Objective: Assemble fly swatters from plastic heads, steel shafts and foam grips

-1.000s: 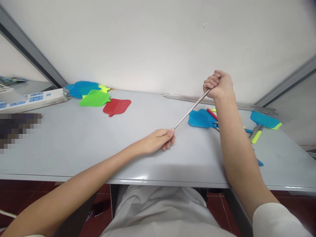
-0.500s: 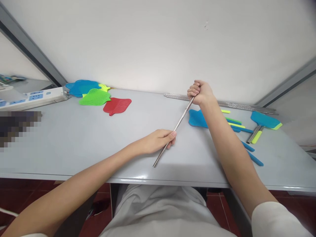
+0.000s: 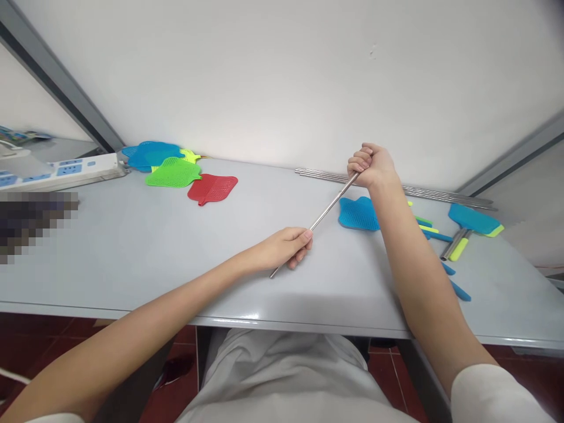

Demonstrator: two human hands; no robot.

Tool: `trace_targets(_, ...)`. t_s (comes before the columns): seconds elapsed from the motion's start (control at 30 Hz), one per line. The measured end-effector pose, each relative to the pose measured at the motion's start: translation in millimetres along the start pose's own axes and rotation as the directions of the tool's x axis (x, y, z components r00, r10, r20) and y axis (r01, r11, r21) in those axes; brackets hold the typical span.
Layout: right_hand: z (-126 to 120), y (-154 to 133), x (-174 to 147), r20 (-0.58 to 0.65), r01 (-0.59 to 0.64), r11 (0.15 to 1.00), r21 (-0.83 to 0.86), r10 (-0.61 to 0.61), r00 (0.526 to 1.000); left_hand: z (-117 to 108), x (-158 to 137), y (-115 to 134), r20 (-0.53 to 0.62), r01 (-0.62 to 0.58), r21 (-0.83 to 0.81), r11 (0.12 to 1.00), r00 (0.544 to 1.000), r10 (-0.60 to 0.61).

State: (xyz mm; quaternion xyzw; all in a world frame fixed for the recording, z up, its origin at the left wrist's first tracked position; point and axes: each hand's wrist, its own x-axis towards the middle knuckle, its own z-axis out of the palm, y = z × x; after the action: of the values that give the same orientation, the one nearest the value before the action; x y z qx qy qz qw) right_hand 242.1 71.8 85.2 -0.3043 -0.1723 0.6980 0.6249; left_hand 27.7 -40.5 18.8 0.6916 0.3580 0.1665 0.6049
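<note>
A thin metal rod slants across the middle of the head view, held in both hands above the grey table. My left hand is closed round its lower part, and the rod's free end sticks out below the fingers. At the upper end, my right hand wraps round the rod in a fist, hiding that end. Below my right wrist lies a blue fly swatter head, partly covered by the forearm.
A blue swatter head and several coloured handles lie at right. Metal rods rest along the wall. At left are blue, green and red swatter heads, and a white power strip. The table's front edge runs nearby.
My right hand has moved slightly right with the rod's upper end. The rod now slants more flatly, and less of it shows below my left hand.
</note>
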Motion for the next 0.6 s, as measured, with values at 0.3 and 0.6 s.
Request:
trace_targets(0.3,-9.9,-21.2,-0.5,-0.018,0.097,0.995,0.019,-0.097,0.995,0.5,3.7,-5.9,-0.025,-0.036,-0.044,0.998,0.999,0.035)
trace_targets(0.6,-7.9,-20.9,0.5,0.016,0.165,0.981,-0.107,-0.164,0.986,-1.5,3.1,-6.4,-0.043,-0.048,-0.021,0.999,0.998,0.047)
